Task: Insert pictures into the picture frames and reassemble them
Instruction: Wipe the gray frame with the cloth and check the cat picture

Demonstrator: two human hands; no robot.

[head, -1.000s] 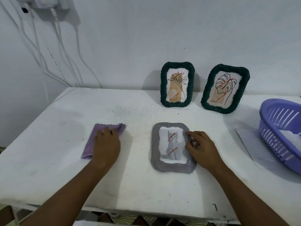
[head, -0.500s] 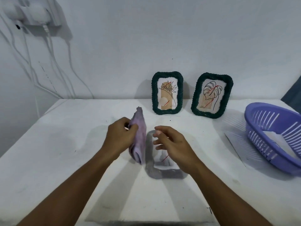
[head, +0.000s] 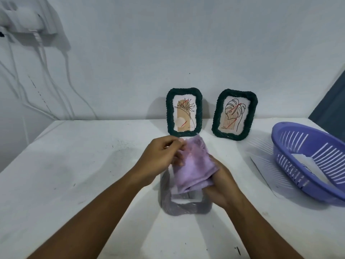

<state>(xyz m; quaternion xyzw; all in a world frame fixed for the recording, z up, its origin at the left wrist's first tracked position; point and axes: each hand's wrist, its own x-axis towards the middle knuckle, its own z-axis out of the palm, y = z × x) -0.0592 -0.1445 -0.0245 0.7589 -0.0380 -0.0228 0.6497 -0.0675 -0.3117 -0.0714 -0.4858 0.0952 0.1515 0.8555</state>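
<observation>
Both hands hold the purple cloth: left hand grip pinches its top edge, right hand grip curls round the lower end. Grey woven picture frame lies flat on the worktop directly under the cloth, long axis running away from the person. Both hands equally near.

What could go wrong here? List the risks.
1. Both hands, left hand and right hand, hold the folded lilac cloth over the flat grey woven picture frame, hiding its picture; wiping blind may shift the frame.
2. The two dark green woven frames lean at the wall close behind; a forward sweep could topple them.
</observation>
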